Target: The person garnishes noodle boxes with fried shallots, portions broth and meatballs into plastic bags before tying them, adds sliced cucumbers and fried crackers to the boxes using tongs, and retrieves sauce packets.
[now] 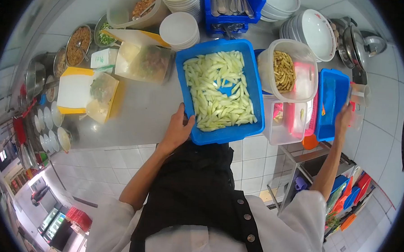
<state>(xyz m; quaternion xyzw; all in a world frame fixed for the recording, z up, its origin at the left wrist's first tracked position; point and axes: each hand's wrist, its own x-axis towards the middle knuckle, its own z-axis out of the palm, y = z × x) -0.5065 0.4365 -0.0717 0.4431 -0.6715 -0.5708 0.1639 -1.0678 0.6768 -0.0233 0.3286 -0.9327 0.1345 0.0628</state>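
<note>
One blue tray (pixel 228 136), edge pinched by left fingers (pixel 180 112) | right fingers (pixel 347 109) beside bin (pixel 333 93), cannot tell grip | counter (pixel 140 105) stretches left

wall (pixel 382 129): white tiles | floor (pixel 252 162): pale tiles | counter (pixel 142 107): shiny grey metal, window-bright reflections

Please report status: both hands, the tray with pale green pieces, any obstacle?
Left hand gripping edge of blue tray. Right hand at narrow blue bin, grip unclear. Pale green pieces cover most of tray. Clear tubs between tray and bin.
</note>
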